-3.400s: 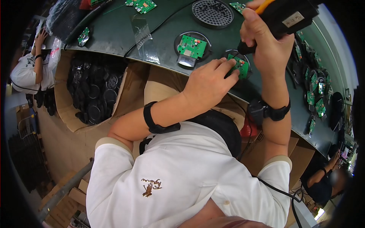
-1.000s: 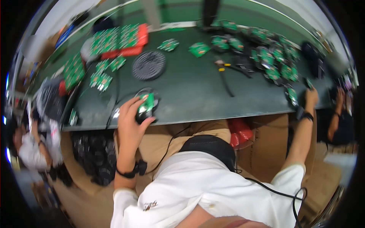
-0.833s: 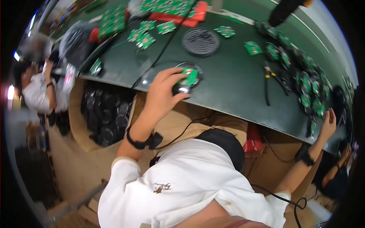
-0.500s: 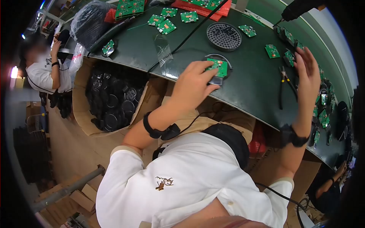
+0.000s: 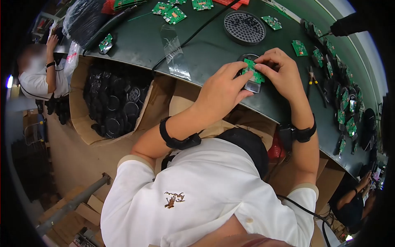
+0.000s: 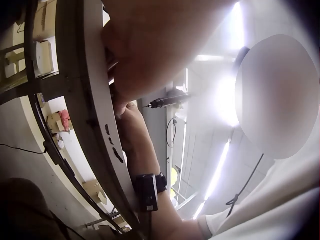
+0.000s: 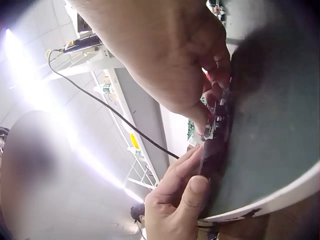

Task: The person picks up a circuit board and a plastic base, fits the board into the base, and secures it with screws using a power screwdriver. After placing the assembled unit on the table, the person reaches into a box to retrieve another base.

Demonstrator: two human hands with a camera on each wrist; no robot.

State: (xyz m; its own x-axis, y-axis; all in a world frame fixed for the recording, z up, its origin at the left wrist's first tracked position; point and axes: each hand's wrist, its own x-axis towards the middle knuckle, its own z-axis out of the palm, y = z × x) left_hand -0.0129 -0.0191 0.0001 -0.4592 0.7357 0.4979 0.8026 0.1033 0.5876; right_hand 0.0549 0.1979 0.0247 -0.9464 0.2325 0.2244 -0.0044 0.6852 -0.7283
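While my left hand (image 5: 221, 88) gripped the black housing (image 5: 252, 87), my right hand (image 5: 283, 73) at three o'clock, its grip unclear, partly hid the circuit board (image 5: 257, 77).

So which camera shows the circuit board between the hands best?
The head view: the circuit board shows its green face there, partly covered. The right wrist view shows it nearly edge-on; the left wrist view doesn't visibly show it.
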